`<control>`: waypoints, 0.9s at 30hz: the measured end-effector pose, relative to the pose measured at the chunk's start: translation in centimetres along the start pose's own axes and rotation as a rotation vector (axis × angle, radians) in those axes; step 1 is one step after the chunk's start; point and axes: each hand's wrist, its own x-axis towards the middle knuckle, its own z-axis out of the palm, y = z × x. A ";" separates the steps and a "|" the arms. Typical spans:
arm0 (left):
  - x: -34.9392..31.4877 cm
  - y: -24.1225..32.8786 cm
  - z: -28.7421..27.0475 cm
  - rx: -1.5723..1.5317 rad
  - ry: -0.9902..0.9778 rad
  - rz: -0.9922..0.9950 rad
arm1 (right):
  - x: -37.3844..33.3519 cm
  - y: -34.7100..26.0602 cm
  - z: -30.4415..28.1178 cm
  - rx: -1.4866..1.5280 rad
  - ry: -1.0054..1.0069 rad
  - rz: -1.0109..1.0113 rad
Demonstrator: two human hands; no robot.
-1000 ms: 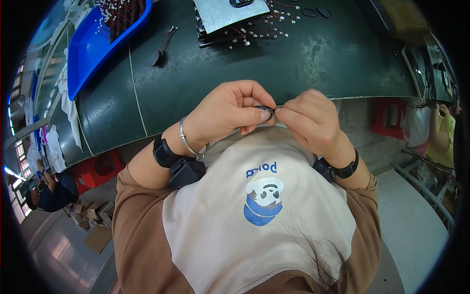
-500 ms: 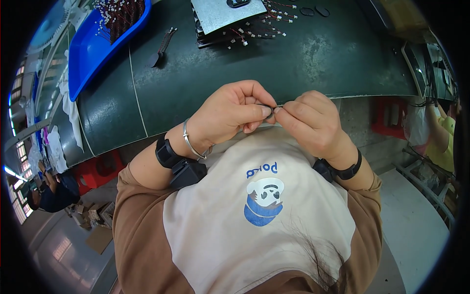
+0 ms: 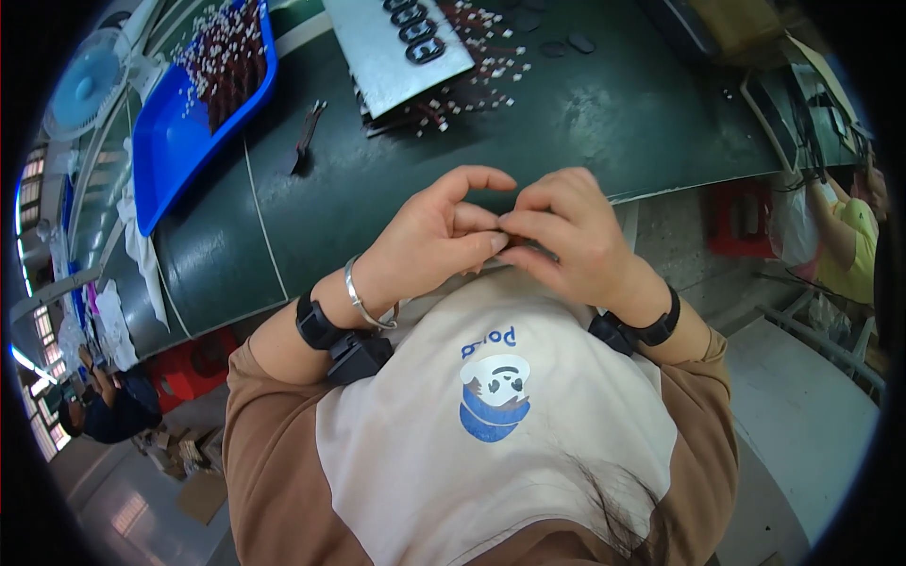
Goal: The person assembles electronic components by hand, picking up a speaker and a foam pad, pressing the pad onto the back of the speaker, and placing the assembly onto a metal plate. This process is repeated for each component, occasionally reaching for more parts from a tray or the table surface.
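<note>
Above my lap, just in front of the table edge, my hands meet fingertip to fingertip. My left hand (image 3: 444,229) is closed in a pinch of thumb and middle finger, its index finger lifted and curved away. Pressed against it are the bent thumb and fingers of my right hand (image 3: 574,231). A small black part (image 3: 517,242) sits between the fingertips, mostly hidden by them; its exact kind does not show. Beyond the hands, a silvery metal plate (image 3: 396,71) carries a row of several black oval parts (image 3: 415,30).
Thin wires with white connectors (image 3: 481,80) spread around and under the plate. A blue tray (image 3: 170,170) at the left holds many more. A short wire bundle with a dark end (image 3: 307,137) and loose black oval pads (image 3: 566,44) lie on the green table (image 3: 377,160). Red stools stand below.
The view has shifted, showing more of the plate and its oval parts. My left index finger has lifted off the small black part, and my right fingers have moved closer over it.
</note>
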 end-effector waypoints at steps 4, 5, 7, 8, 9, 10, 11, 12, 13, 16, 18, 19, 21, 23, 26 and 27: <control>0.5 1.7 -1.3 -0.080 -0.105 -0.131 | 0.1 0.9 -0.6 0.029 0.001 -0.060; 0.8 1.7 -1.8 -0.105 -0.143 -0.189 | 0.3 1.1 -0.7 0.025 0.003 -0.089; 1.1 1.4 -2.6 -0.162 -0.204 -0.309 | 0.8 0.9 -0.8 0.032 -0.004 -0.149; 1.4 1.4 -2.9 -0.155 -0.216 -0.298 | 1.2 0.8 -0.9 0.015 -0.002 -0.153; 1.6 1.3 -3.1 -0.160 -0.237 -0.297 | 1.7 0.6 -0.9 -0.032 0.010 -0.177; 1.8 1.2 -3.4 -0.166 -0.257 -0.297 | 2.1 0.5 -0.9 -0.079 0.021 -0.202; 1.9 1.3 -3.6 -0.173 -0.277 -0.297 | 2.6 0.5 -1.1 -0.124 0.032 -0.227; 2.0 1.4 -3.8 -0.171 -0.285 -0.288 | 3.1 0.6 -1.6 -0.135 0.029 -0.230; 2.0 1.5 -4.1 -0.199 -0.302 -0.280 | 3.7 0.8 -2.5 -0.147 0.091 -0.195; 1.6 1.4 -4.6 -0.269 -0.328 -0.247 | 4.7 3.0 -4.7 -0.120 0.215 0.062; 1.8 1.4 -5.1 -0.315 -0.341 -0.191 | 4.8 7.3 -5.8 -0.100 0.189 0.414; 1.7 1.4 -5.2 -0.335 -0.342 -0.163 | 5.2 9.1 -6.2 -0.109 0.152 0.559; 1.7 1.3 -5.1 -0.343 -0.344 -0.152 | 6.0 11.5 -7.1 -0.171 0.041 0.456; 1.8 1.1 -5.1 -0.358 -0.332 -0.143 | 6.9 13.5 -7.9 -0.272 -0.182 0.253; 1.5 1.3 -5.3 -0.353 -0.331 -0.136 | 8.7 15.8 -8.8 -0.247 -0.369 0.278; 1.5 1.4 -5.3 -0.349 -0.332 -0.137 | 9.0 16.1 -9.1 -0.234 -0.460 0.294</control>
